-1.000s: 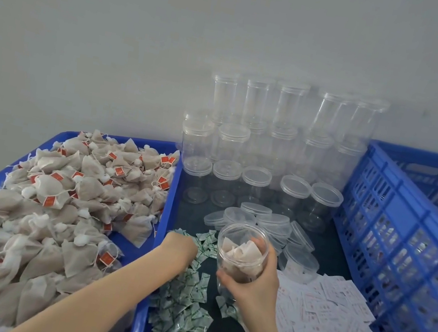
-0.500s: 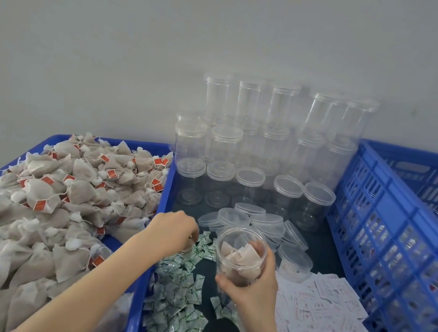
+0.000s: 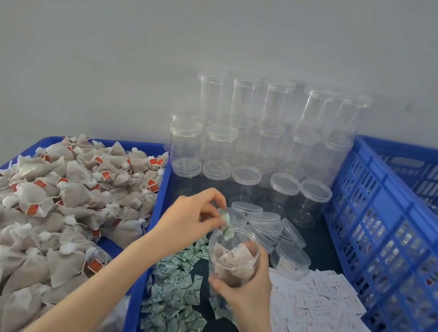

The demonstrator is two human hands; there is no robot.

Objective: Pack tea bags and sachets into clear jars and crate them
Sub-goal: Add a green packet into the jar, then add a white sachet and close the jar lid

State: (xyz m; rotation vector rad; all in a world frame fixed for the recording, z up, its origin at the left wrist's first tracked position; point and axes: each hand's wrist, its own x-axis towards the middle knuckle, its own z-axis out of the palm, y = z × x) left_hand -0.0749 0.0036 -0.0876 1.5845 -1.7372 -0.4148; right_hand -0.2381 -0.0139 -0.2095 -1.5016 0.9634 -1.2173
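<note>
Clear plastic jar [image 3: 233,259] (holding tea bags) gripped by right hand [image 3: 247,290]; left hand [image 3: 190,219] pinches small green-white sachet [image 3: 227,227] at its rim.

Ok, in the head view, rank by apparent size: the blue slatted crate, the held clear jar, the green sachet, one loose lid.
1. Blue slatted plastic crate, largest.
2. Clear plastic jar in the right hand.
3. Loose round clear lid, though lying farther back.
4. Small green sachet pinched by the left hand.
</note>
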